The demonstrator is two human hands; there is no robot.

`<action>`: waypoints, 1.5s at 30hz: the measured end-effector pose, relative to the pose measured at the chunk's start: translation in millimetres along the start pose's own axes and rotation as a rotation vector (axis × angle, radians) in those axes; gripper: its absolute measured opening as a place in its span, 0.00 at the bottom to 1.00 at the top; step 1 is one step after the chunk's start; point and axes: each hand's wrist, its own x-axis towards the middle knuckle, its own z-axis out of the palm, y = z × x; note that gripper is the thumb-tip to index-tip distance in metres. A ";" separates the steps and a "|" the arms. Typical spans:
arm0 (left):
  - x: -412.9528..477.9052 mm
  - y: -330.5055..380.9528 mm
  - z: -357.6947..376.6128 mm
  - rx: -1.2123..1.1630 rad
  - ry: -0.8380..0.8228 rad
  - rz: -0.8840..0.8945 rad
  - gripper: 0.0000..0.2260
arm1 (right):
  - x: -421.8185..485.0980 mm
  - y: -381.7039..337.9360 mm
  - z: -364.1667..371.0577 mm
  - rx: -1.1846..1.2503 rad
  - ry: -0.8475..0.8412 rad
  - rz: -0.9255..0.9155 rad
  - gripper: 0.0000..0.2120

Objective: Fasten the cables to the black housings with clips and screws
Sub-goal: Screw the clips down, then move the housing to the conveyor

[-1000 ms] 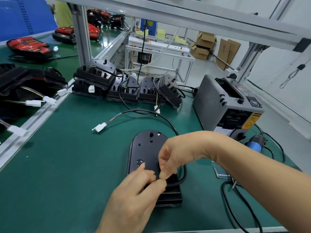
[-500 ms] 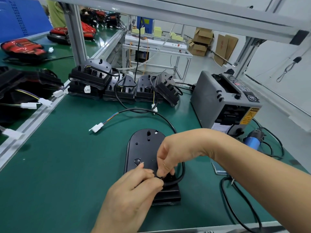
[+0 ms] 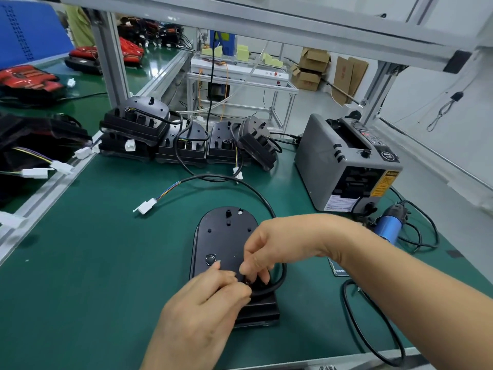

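Note:
A black oval housing [image 3: 224, 236] lies flat on the green mat in front of me. Its black cable [image 3: 256, 194] arcs from the housing's near right side up and leftward to a white connector [image 3: 146, 206]. My left hand [image 3: 202, 305] pinches the cable where it bends against the housing's lower part. My right hand [image 3: 269, 245] comes in from the right, its fingertips pressing a small dark part, probably a clip or screw, onto the cable at the same spot. The part itself is mostly hidden by my fingers.
Several black housings [image 3: 181, 140] with cables stand in a row at the back. A grey tape dispenser [image 3: 346, 164] sits at the right, a blue-bodied tool [image 3: 386, 231] and looped black cords [image 3: 373, 340] beside it. An aluminium rail [image 3: 50, 180] borders the mat at the left.
Both hands stayed on the cable at the housing's lower part. My right fingers dropped slightly and closed in on the fastening spot. The camera tilted a little.

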 end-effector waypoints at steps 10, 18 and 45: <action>2.0 3.4 0.8 -0.004 0.032 0.003 0.10 | -41.3 58.9 -2.6 0.305 0.708 0.216 0.09; 0.6 -2.3 3.8 -0.050 0.059 0.032 0.05 | -89.0 190.4 -24.8 0.265 0.869 0.879 0.19; 3.4 2.1 2.0 -0.022 0.048 0.020 0.10 | -95.2 200.7 14.4 1.692 1.316 0.134 0.13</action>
